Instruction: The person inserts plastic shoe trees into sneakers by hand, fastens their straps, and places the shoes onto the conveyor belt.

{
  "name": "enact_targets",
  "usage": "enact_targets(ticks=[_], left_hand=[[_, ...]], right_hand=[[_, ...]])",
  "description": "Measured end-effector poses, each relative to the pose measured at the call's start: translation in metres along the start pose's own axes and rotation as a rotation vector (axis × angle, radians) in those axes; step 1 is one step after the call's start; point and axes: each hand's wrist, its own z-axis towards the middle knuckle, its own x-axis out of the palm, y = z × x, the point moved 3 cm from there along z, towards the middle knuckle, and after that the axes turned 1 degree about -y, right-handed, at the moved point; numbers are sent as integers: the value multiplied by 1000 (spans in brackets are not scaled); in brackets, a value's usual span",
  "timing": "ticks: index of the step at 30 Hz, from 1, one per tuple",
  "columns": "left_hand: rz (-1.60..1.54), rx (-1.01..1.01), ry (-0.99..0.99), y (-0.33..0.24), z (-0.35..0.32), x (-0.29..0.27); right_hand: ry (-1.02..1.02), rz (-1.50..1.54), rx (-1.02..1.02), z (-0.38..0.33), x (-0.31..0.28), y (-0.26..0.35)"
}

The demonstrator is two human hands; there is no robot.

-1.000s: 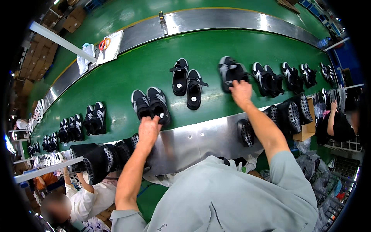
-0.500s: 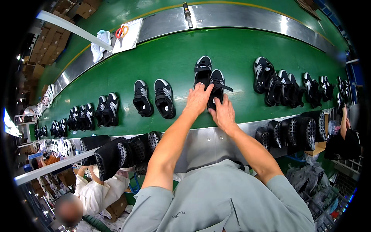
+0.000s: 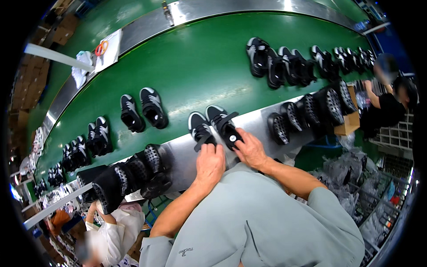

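A pair of black sneakers with grey toes and straps is held close in front of me, toes pointing away, over the steel edge (image 3: 181, 153) and the green belt. The closed fingers of my left hand (image 3: 211, 165) grip the heel of the left sneaker (image 3: 199, 126). My right hand (image 3: 250, 149) is closed on the heel side of the right sneaker (image 3: 219, 120), where a round white spot shows inside. The straps of both sneakers stick out loosely. My fingertips inside the shoes are partly hidden.
More black sneakers (image 3: 153, 109) stand in pairs along the green belt (image 3: 195, 66), left and right. Black boot-like forms with studded soles (image 3: 307, 109) line the near ledge on both sides. Orange scissors (image 3: 102, 47) lie on white paper. People work at left and right.
Both hands have drawn the pair of sneakers off the belt's middle toward me, to the steel edge. The left sneaker now sits nearly level with the right one. My view has turned right.
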Motion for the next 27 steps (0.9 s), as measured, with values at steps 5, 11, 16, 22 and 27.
enact_targets(ticks=[5,11,16,22,27], left_hand=[[113,-27,-6,-20,43,6],[100,-7,-95,-9,39,40],[-14,-38,-108,-10,39,47],[-73,-125,-39,0,50,45],[-104,-95,-70,-2,45,49]], right_hand=[[-36,-13,66,-29,-14,8],[-274,-360,511,-76,-84,-35],[-159,-512,691,-91,-72,-72],[-118,-603,613,-96,-68,-77],[-51,-548,631,-102,-71,-79]])
